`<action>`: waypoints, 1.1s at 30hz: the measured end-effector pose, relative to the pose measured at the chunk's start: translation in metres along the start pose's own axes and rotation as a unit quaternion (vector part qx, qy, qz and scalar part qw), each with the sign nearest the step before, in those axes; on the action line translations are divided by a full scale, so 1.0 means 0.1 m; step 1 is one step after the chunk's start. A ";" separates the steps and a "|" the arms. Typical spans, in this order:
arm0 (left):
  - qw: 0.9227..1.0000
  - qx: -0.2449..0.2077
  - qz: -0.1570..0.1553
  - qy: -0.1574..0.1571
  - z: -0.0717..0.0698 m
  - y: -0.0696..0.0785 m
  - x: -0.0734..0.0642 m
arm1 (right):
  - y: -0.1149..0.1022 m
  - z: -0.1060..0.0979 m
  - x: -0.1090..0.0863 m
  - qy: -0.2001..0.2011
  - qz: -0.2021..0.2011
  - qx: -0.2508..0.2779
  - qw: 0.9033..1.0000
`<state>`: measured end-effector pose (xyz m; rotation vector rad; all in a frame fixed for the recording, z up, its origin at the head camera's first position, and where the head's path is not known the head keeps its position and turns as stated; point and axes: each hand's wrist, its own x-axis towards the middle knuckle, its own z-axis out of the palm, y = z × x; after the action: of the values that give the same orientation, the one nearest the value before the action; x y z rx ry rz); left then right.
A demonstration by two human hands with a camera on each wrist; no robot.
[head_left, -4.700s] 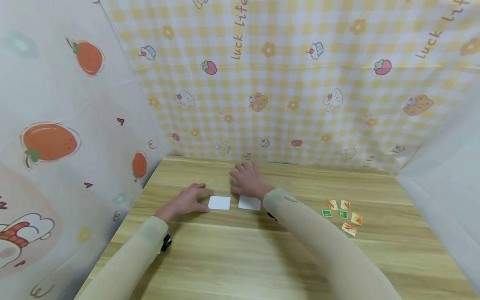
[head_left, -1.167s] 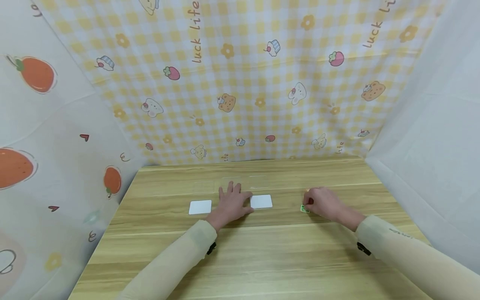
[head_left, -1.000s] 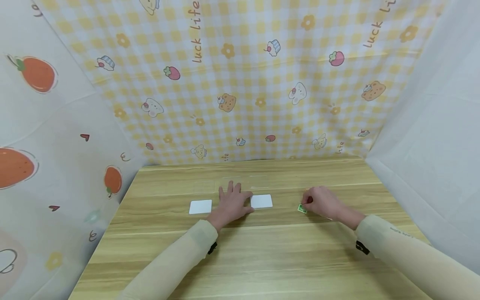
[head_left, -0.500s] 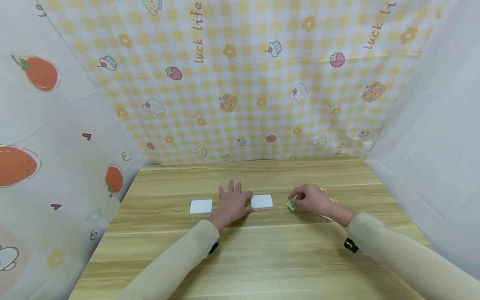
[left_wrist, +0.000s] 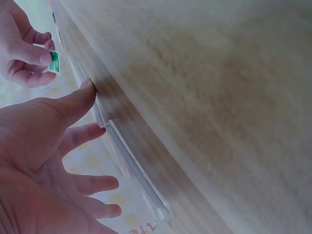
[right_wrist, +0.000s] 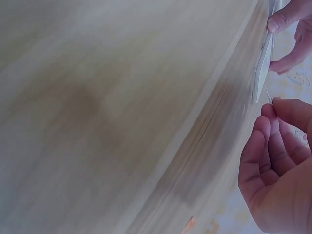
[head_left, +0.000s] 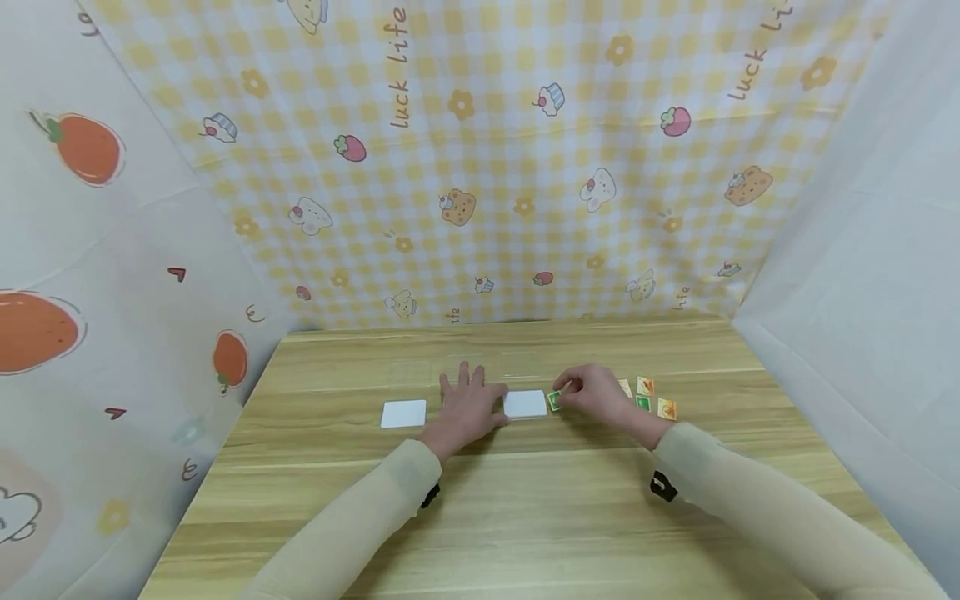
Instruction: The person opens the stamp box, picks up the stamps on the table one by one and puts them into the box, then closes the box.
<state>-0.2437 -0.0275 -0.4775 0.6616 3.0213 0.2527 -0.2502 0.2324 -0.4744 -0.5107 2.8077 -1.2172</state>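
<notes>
My right hand (head_left: 596, 393) pinches a small green picture card (head_left: 554, 401) between thumb and fingertips, just off the right edge of a white card (head_left: 525, 404). In the left wrist view that green card (left_wrist: 55, 62) is held up on its edge. My left hand (head_left: 465, 412) has its fingers spread, with thumb and index finger at the left edge of the same white card. Another white card (head_left: 403, 413) lies to the left of this hand. In the right wrist view the pinched card shows only as a thin edge.
Right of my right hand lie several small picture cards, among them an orange card (head_left: 667, 408) and a green one (head_left: 643, 403). Faint clear rectangular pieces (head_left: 519, 363) lie behind the white cards. A patterned cloth (head_left: 487, 167) stands along the table's (head_left: 480, 517) far edge.
My right hand has picked up the green card from the small-card group and carried it left to the white card, uncovering the other small cards. The left hand has stayed put since 1.2 s ago.
</notes>
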 end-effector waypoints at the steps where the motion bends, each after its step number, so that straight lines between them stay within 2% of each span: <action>1: 1.000 0.002 -0.001 0.000 0.00 0.00 0.00 | -0.01 0.03 0.02 0.001 0.002 0.002 1.000; 11: 1.000 0.012 -0.005 -0.010 0.01 0.02 0.01 | -0.07 0.17 0.16 -0.001 0.033 0.014 0.999; 15: 1.000 0.020 -0.009 -0.009 0.02 0.01 0.02 | -0.10 0.24 0.19 0.002 0.027 0.014 1.000; 23: 1.000 0.024 -0.012 -0.011 0.01 0.02 0.00 | -0.16 0.32 0.19 0.020 0.033 -0.029 0.999; 28: 0.999 0.030 -0.010 -0.002 -0.01 0.03 -0.01 | -0.18 0.35 0.19 0.031 0.042 -0.064 0.997; 33: 1.000 0.029 -0.009 0.001 -0.01 0.02 -0.01 | -0.18 0.37 0.20 0.036 0.044 -0.076 0.995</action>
<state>-0.2418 -0.0259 -0.4764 0.6392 3.0444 0.1662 -0.2576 0.1886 -0.4852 -0.3519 2.9655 -1.0315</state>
